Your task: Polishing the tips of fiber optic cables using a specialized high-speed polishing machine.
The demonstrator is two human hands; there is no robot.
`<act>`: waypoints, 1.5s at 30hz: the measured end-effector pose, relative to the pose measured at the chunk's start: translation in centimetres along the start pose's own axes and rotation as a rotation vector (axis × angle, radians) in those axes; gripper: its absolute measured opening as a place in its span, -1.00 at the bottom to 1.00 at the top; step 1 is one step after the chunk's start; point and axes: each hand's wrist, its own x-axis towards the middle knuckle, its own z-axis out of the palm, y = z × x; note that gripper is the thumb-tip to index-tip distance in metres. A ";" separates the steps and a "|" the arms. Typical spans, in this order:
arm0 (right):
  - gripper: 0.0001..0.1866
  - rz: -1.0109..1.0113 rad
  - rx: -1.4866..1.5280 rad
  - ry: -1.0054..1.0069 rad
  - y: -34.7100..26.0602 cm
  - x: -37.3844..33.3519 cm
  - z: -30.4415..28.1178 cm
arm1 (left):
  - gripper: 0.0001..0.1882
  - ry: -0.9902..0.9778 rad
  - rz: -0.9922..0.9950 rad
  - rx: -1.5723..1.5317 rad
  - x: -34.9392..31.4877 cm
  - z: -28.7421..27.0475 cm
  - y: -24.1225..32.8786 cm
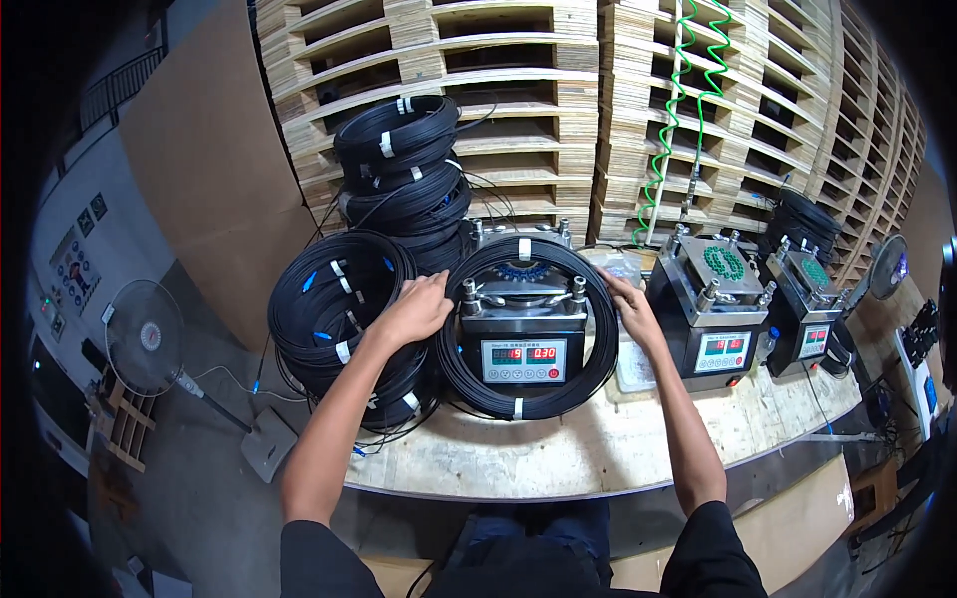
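Bench (pixel 478 458) | fingers (pixel 436 285) on cable coil (pixel 602 349) | machine (pixel 523 325) behind | coil stack (pixel 311 365) left

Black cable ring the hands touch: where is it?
In the head view, the white-banded black cable ring is near centre, between left hand and right hand, framing a lit rectangular panel.

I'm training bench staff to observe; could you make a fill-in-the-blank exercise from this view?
The left hand and right hand flank a cable coil coloured ____.
Its tape strips are ____.
The tallest coil stack is on its ____ side.
Pallets behind the bench are made of ____.

Missing words: black; white; left; wood.
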 end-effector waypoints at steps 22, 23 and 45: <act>-0.60 -0.171 -0.263 0.519 -5.8 0.3 4.2 | -0.52 0.734 -0.233 -0.477 0.9 4.9 3.4; -0.60 -0.221 -0.269 0.554 -6.8 0.2 3.7 | -0.53 0.746 -0.228 -0.477 0.9 3.8 4.0; -0.54 0.700 -0.171 -0.142 -3.4 -21.1 10.3 | -0.56 -0.196 -0.699 -0.308 -19.1 13.1 10.9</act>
